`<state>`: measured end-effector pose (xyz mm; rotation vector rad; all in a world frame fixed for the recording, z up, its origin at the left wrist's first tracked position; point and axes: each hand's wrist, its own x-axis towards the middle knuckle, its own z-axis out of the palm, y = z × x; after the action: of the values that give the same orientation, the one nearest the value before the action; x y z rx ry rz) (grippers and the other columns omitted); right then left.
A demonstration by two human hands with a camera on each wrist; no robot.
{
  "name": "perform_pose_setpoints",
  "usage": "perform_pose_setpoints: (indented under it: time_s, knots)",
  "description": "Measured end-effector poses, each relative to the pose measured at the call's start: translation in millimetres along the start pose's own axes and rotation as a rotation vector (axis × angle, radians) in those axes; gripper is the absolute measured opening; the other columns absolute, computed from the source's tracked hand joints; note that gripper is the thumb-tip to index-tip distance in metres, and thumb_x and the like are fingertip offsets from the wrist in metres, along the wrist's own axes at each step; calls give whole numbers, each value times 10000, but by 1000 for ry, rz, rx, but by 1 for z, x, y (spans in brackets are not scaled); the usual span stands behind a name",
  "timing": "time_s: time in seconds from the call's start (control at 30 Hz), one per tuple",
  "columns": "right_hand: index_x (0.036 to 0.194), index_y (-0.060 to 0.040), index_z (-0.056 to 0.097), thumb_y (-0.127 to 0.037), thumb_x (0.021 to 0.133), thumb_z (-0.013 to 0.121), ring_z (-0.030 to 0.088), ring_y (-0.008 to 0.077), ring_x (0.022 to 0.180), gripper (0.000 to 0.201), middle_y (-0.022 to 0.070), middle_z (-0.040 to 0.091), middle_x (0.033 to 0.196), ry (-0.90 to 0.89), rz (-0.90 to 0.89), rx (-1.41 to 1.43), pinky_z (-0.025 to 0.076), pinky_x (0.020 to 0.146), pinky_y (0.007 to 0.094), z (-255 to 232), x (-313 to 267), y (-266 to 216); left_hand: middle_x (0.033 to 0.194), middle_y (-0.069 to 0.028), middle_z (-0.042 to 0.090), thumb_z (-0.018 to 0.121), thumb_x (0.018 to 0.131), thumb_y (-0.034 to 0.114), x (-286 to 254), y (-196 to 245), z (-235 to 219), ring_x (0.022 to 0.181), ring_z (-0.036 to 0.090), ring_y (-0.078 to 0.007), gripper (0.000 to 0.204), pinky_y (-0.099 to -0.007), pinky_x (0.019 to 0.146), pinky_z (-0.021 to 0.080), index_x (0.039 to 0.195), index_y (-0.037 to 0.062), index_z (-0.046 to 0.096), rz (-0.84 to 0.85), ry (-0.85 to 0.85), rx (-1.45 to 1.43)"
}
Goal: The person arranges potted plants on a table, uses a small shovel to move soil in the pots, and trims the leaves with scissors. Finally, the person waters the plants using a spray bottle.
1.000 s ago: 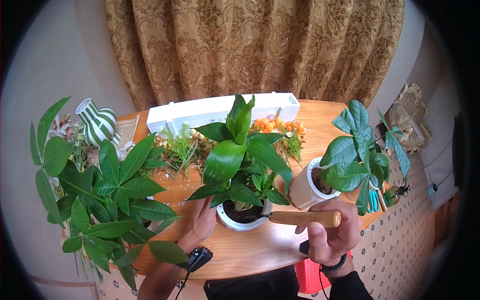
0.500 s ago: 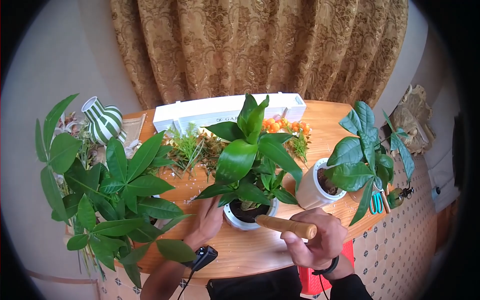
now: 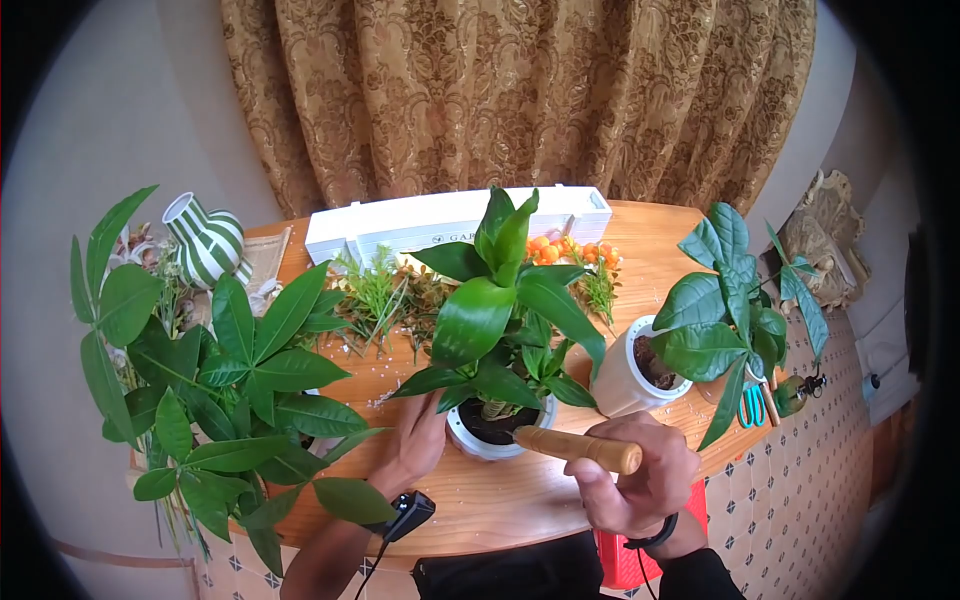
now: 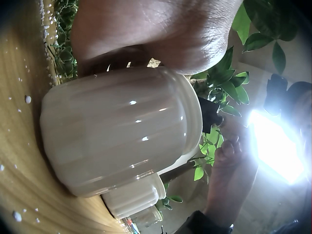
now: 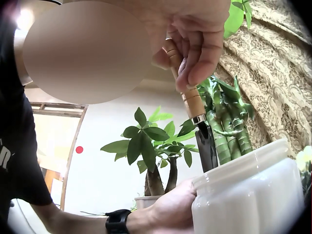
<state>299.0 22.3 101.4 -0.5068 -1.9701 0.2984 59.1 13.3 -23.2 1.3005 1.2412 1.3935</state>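
A white ribbed pot (image 4: 122, 126) with dark soil and thick green stalks (image 5: 229, 139) stands at the table's middle. My right hand (image 3: 640, 478) holds a small trowel by its wooden handle (image 3: 580, 449), fingers wrapped round it. In the right wrist view the dark metal blade (image 5: 206, 148) points down inside the pot's rim, its tip hidden. My left hand (image 3: 414, 440) rests against the pot's left side, the fingers partly hidden by leaves; the right wrist view shows that hand (image 5: 170, 210) beside the pot wall.
Another white pot with a plant (image 3: 622, 385) stands to the right, near teal-handled scissors (image 3: 752, 406). A large leafy plant (image 3: 235, 370) fills the left. Behind are a white planter box (image 3: 400, 222), orange berries (image 3: 545, 250), loose greenery (image 3: 375, 300) and a striped vase (image 3: 208, 243).
Since a second ago, my right hand and the trowel have moved left and the handle has tilted towards the pot. The view has shifted slightly; my left hand remains beside the pot.
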Motion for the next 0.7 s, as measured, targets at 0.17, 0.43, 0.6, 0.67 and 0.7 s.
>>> perform_pose_setpoints:
  time_s: [0.17,0.43,0.6,0.67,0.7]
  knots:
    - [1009,37,611,-163,783,866,680,234,573,395,143,685,738,123,16,55,520,505,311,3,-3,2,1338,-199,568,402,1081,200,-1,3,0,1240,532,-300,382,-375,1075,373,1357,-32,526,-32,4,-46]
    - [1014,55,622,-145,781,861,687,247,591,389,147,690,755,31,4,41,528,508,313,3,-5,2,1328,-198,572,403,1081,195,-1,3,0,1233,535,-302,378,-379,1074,372,1358,-32,522,13,10,53]
    - [995,53,649,-165,774,868,689,246,599,380,147,696,778,-72,33,-40,536,524,320,-3,-2,-2,1259,-156,604,418,1088,252,0,12,4,1155,553,-233,394,-355,1024,403,1323,-40,540,-8,23,-32]
    - [927,44,700,-200,756,879,693,243,617,347,138,703,789,95,100,54,547,556,325,5,-5,-3,1230,-139,614,423,1090,274,0,17,6,1123,555,-207,404,-344,1004,413,1308,-43,547,-32,31,-77]
    - [925,42,703,-195,754,880,696,244,626,341,137,706,795,10,137,25,551,564,326,-2,-4,-6,1209,-129,619,426,1090,289,-1,18,7,1101,551,-192,413,-337,992,418,1297,-45,553,-34,42,-81]
